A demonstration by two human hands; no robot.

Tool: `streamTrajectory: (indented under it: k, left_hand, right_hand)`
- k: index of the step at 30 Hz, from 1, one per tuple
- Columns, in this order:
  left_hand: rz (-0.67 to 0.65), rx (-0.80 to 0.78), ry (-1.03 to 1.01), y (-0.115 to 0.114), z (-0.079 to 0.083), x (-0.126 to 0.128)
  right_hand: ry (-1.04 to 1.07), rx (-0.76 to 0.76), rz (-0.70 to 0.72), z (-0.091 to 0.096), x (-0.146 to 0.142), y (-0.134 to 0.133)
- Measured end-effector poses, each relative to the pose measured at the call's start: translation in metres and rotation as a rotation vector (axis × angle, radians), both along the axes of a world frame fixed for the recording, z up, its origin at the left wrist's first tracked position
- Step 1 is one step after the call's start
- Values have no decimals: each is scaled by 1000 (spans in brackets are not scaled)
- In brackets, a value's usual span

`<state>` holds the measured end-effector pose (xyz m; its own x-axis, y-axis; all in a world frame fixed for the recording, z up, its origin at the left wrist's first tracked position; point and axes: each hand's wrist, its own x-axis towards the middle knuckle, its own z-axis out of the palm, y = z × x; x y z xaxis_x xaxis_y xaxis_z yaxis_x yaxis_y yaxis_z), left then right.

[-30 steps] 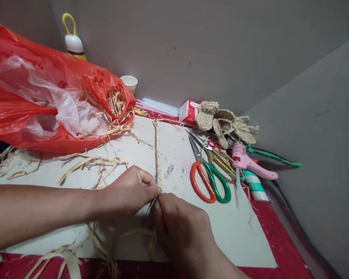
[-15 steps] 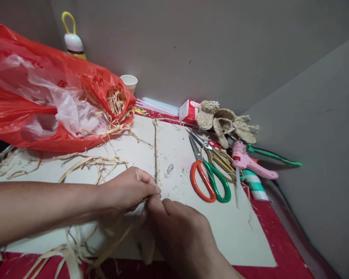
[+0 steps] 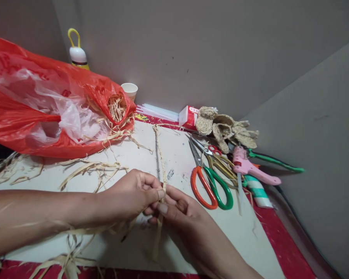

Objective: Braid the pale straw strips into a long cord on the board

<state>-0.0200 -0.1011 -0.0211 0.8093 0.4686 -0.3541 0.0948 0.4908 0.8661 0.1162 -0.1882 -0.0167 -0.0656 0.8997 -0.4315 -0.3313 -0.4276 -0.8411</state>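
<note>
A thin braid of pale dried plant fibre (image 3: 160,155) runs from the back of the white board down to my fingers. My left hand (image 3: 139,192) pinches its near end between thumb and fingers. My right hand (image 3: 178,209) meets it there from the right, thumb and fingers closed on the same end. Loose strands (image 3: 157,236) hang below the fingertips, blurred in part. Further loose fibre strips (image 3: 90,166) lie on the board beyond my left forearm, and more strips (image 3: 68,261) spread at the near edge.
A red plastic bag (image 3: 43,145) of fibre fills the left. Scissors with orange and green handles (image 3: 212,186), a pink glue gun (image 3: 254,168) and woven fibre pieces (image 3: 221,124) lie right. A paper cup (image 3: 130,89) and glue sticks (image 3: 158,111) stand behind on the red-covered table (image 3: 270,228).
My right hand has turned, its fingers now reaching behind the braid with the thumb in front. The braid's near end has shifted slightly right. The whole view has moved a little.
</note>
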Motion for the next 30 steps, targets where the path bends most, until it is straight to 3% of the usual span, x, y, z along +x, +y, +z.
streamTrajectory:
  k: [2, 9, 18, 24, 30]
  left_hand:
    - [-4, 20, 44, 0, 0, 0]
    - [48, 160, 112, 1, 1, 0]
    - [78, 45, -10, 0, -3, -1]
    - [116, -25, -114, -3, -6, 1]
    - [105, 64, -147, -5, -9, 0]
  right_hand:
    - [77, -19, 69, -2, -2, 2]
    - [10, 3, 119, -1, 3, 4]
    - [-65, -8, 196, -12, 12, 2]
    - [15, -17, 226, -12, 15, 6]
    - [-3, 76, 242, -19, 15, 4]
